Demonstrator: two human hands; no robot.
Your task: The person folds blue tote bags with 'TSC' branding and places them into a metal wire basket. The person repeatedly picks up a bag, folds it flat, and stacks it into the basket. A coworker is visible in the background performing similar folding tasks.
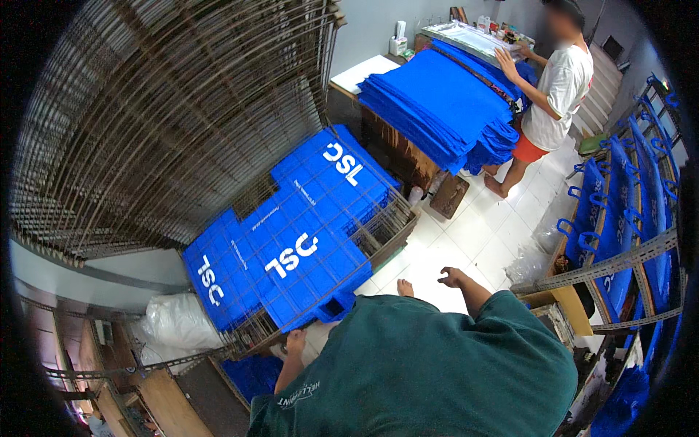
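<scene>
My left hand (295, 341) is low beside the near edge of a wire drying rack (251, 331). Its fingers are small and partly hidden, so I cannot tell whether it touches the rack. Blue fabric bag pieces (291, 251) with white print lie flat on the rack's wire shelf, several of them side by side. Over the white tiled floor, my right hand (453, 277) is held out with fingers loosely curved and apart, nothing in it. A dark blue cloth (251, 375) lies below my left hand.
Raised wire shelves (167, 109) tower at the left. Ahead, a co-worker (557, 95) stands at a table with a stack of blue fabric (444, 95) and a framed screen (473, 40). Blue bags (615, 211) hang at the right. Clear plastic (178, 320) sits at lower left.
</scene>
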